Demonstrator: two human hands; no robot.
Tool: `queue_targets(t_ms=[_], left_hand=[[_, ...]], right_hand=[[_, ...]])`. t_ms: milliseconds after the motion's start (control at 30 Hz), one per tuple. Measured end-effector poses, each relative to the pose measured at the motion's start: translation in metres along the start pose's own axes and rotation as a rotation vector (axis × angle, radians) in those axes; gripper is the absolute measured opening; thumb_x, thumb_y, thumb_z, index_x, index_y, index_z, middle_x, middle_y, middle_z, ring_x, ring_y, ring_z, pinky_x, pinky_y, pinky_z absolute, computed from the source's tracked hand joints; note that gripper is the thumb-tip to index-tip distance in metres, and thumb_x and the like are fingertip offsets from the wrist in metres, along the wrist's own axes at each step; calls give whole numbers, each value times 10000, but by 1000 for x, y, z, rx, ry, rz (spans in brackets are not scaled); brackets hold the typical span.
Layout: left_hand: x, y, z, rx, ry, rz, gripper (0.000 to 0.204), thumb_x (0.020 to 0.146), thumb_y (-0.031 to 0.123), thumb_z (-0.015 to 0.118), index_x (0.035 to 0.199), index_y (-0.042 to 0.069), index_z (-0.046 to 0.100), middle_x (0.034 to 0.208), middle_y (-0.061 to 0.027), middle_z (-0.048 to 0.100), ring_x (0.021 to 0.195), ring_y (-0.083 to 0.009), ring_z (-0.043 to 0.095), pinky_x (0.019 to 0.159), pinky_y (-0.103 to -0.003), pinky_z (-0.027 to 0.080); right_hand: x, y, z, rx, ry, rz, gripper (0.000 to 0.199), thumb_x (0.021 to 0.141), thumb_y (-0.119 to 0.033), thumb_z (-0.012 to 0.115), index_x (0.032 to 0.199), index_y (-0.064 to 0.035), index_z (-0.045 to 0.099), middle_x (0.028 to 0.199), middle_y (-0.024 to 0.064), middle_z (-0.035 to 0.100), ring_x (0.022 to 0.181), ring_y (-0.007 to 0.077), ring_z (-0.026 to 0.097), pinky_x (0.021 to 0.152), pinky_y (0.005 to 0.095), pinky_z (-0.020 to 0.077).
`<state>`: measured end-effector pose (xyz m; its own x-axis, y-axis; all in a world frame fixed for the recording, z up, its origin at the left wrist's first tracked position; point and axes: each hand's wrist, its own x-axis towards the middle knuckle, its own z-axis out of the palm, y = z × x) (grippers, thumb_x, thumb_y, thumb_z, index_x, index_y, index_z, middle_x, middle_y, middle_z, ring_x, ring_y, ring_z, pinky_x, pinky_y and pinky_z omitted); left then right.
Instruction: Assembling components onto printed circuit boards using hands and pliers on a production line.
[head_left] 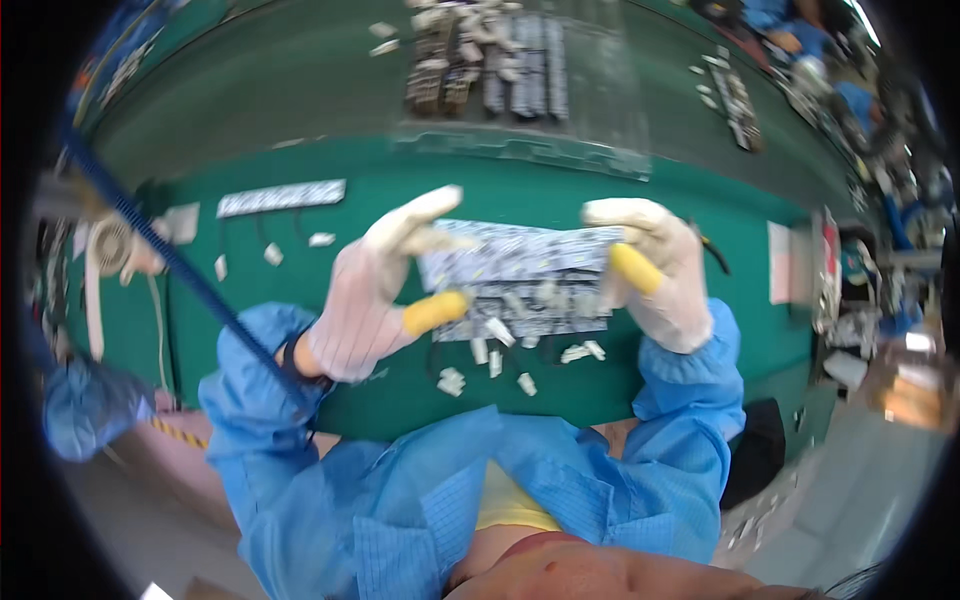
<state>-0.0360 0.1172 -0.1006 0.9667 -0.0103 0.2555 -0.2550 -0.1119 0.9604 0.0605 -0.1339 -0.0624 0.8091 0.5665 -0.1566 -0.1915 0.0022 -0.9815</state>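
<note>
My left hand (370, 290), in a thin white glove with a yellow cover on the thumb, holds the left end of a pale strip (525, 250) with dark and light markings, like a circuit board strip. The right end sits between the thumb and curled fingers of my right hand (660, 270), gloved the same way. Just below it, similar strips (525, 310) lie side by side, partly covered by the upper one. Dark wires with small white connectors (495, 362) hang from their near edge onto the green mat (390, 405). Motion blurs fine detail.
Another strip (280, 198) with wires and connectors lies left on the mat. Beyond, a clear plastic tray (600, 150) holds stacked strips. A blue cord (170, 255) crosses on the left, near a white roll (108, 245). A dark-handled tool (715, 252) lies behind my right hand.
</note>
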Motion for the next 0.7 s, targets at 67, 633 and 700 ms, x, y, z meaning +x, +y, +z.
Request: queue_targets(t_ms=[67, 633, 700], left_hand=[[-9, -3, -7, 131, -10, -3, 507, 761, 74, 744, 1220, -25, 552, 1109, -120, 653, 1007, -171, 595, 898, -297, 449], [18, -8, -20, -53, 352, -115, 554, 904, 497, 564, 1100, -22, 572, 908, -70, 635, 780, -174, 666, 676, -218, 471], [16, -18, -28, -83, 300, -159, 555, 902, 488, 557, 1105, -28, 555, 904, -94, 645, 808, -171, 652, 781, -311, 521]], right_hand=[[0, -9, 7, 11, -10, 105, 275, 867, -64, 601, 1129, 17, 581, 844, 90, 656, 611, 114, 622, 568, 223, 502], [193, 28, -368, -1236, 735, -20, 1063, 581, -333, 876, 1439, -113, 288, 1378, 189, 418, 1255, 347, 438, 1027, 376, 374], [205, 21, -374, -1333, 634, 62, 732, 664, -193, 825, 1309, -88, 497, 1221, 147, 570, 1122, 284, 569, 943, 362, 442]])
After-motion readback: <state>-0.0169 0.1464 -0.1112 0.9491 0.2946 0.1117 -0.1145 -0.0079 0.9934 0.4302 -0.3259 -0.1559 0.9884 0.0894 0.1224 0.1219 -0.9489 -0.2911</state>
